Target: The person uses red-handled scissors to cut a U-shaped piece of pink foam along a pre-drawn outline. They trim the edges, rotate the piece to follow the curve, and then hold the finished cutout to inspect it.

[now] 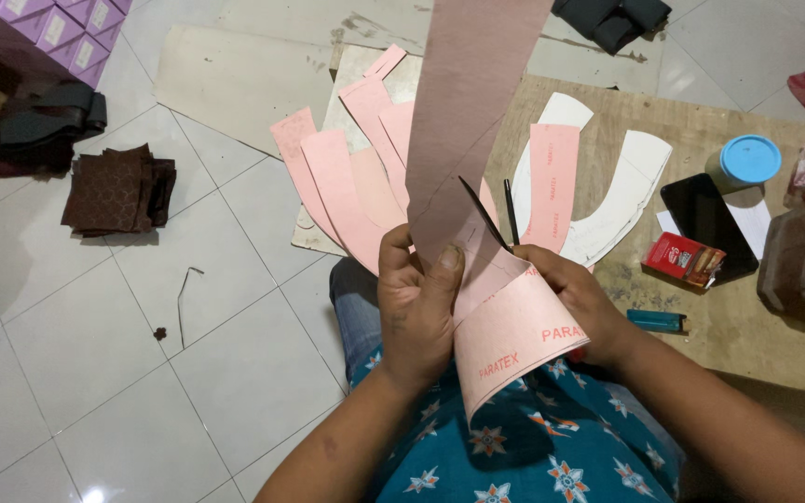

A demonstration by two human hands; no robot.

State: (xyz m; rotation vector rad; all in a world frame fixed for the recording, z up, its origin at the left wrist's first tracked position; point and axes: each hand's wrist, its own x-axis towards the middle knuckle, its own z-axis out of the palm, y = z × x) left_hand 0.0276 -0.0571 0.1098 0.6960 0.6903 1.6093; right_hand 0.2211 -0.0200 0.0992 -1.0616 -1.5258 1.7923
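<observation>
Scissors with dark narrow blades (491,216) are held in the right hand (575,298), the fingers closed about the handles, which are hidden behind the sheet; the blades are parted and point away from the body. Between the two hands a long pink strip of stiff fibreboard sheet (477,112) is held up; it rises from the hands to the top edge of the view and curls under at its near end, just above the lap. The left hand (416,307) is closed on the strip's left edge, thumb pressed flat on the pink face, the fingers wrapped behind. The open blades are set against the strip just above the left thumb, between the two hands.

Beyond the hands, a fan of cut pink curved pieces (347,186) is spread on a pale board, with white curved pieces (626,186) lying to the right of them on a brown wooden work board (729,326). On that board a blue-lidded round jar (745,160), a black phone (705,224), a red small packet (682,259) and a blue lighter (656,320) are laid well apart from the strip. A stack of dark brown patterned squares (118,191) is set on the white tiled floor (95,373) to the left.
</observation>
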